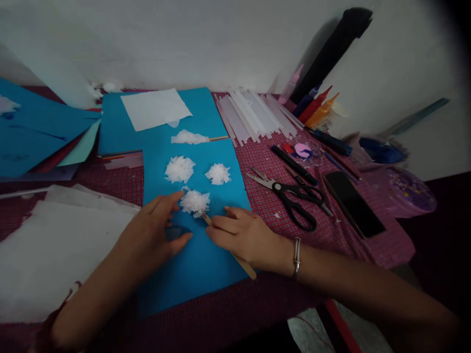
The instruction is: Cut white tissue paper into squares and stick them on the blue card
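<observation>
My right hand (243,233) is closed round a flat wooden craft stick (246,267), whose far tip meets the lower white paper pompom (196,202). Beside that pompom, on its left, is my left hand (162,223), with thumb and fingers apart and an index fingertip close to the paper edge. Two more white paper puffs, a larger one (179,169) and a smaller one (218,174), lie higher on the blue sheet (195,274). Above them a long crumpled white paper piece (189,137) lies by another thin stick (219,138).
White paper sheets (55,245) spread at the left. Black-handled scissors (287,193), a marker (294,165) and a phone (353,203) lie to the right. Glue sticks (253,115) and colour bottles (320,112) stand or lie near the wall. A pink tub (403,203) is at far right.
</observation>
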Tool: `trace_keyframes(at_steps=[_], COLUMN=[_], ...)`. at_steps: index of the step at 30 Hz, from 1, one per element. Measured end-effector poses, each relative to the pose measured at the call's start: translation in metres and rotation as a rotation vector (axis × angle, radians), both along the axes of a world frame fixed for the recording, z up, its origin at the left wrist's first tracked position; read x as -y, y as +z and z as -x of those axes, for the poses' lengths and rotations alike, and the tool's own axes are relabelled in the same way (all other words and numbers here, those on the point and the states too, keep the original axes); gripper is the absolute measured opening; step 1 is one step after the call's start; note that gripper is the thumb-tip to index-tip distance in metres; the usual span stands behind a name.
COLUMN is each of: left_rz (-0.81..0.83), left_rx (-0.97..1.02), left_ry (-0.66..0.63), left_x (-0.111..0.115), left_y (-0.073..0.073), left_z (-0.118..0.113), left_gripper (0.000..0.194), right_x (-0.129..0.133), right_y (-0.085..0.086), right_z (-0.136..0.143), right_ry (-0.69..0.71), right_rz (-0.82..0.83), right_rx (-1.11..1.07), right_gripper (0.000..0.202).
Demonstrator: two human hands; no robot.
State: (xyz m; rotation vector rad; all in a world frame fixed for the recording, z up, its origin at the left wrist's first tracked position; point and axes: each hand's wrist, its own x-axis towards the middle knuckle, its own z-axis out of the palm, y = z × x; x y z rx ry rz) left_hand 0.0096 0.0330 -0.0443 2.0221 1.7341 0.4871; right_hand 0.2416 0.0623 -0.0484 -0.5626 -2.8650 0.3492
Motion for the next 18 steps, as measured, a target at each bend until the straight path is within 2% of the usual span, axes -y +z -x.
trace_keyframes(at_steps=[2,5,8,10,12,14,18], left_rz=[0.015,0.113,0.268,0.355,0.402,0.419,0.316], left_rx=[0.014,0.141,0.368,0.485,0.531,0.486,0.174], left_ry=[0.016,0.029,0.028,0.049,0.068,0.054,-0.041], left_x=[0.000,0.001,0.000,-0.001,-0.002,-0.003,0.001], left_y=[0.002,0.008,0.013,0.014,0.013,0.012,0.012], left_z=[0.000,0.007,0.023,0.035,0.045,0.050,0.045], left_gripper=[0.066,0.065,0.044,0.033,0.028,0.026,0.026], right_x=[-0.002,-0.004,-0.005,-0.003,-0.002,0.000,0.002], right_y=[0.000,0.001,0.002,0.004,0.005,0.005,0.003], right_z=[-0.002,-0.008,-0.012,-0.011,-0.007,-0.002,0.002], right_ry=[-0.008,-0.112,-0.317,-0.346,-0.304,-0.260,-0.188], right_rz=[0.041,0.270,0.567,0.676,0.703,0.682,0.592], right_rx=[-0.067,-0.365,-0.621,-0.662,-0.641,-0.583,-0.499], right_gripper=[0.022,0.019,0.016,0.016,0.016,0.016,0.016])
